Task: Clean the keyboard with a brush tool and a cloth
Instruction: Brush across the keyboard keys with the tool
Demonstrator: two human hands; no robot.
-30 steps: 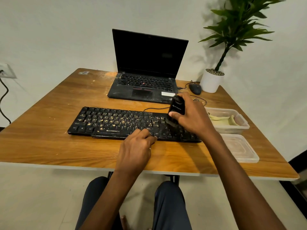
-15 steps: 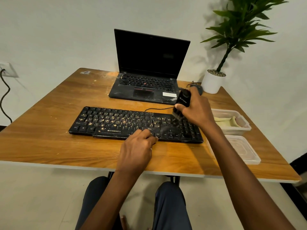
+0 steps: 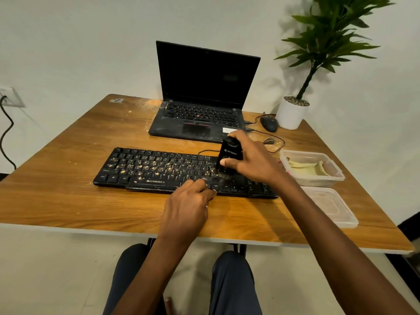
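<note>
A black keyboard [image 3: 156,170] lies on the wooden table [image 3: 68,196], its left and middle keys strewn with yellowish crumbs. My right hand [image 3: 254,160] grips a black brush tool [image 3: 229,153] upright, bristles down on the keys right of centre. My left hand [image 3: 188,208] rests on the keyboard's front edge with fingers curled loosely, fingertips touching the bottom row. A pale yellow cloth [image 3: 306,168] lies folded in a clear plastic box [image 3: 334,178] at the right.
An open black laptop [image 3: 204,96] stands behind the keyboard. A mouse [image 3: 269,123] and a white potted plant [image 3: 293,112] sit at the back right. The box's clear lid [image 3: 329,208] lies near the table's right front edge. A cable hangs from the wall socket [image 3: 9,96].
My right hand swept the brush back towards the far rows, then forward and left again onto the keys right of centre. The left hand stayed on the front edge.
</note>
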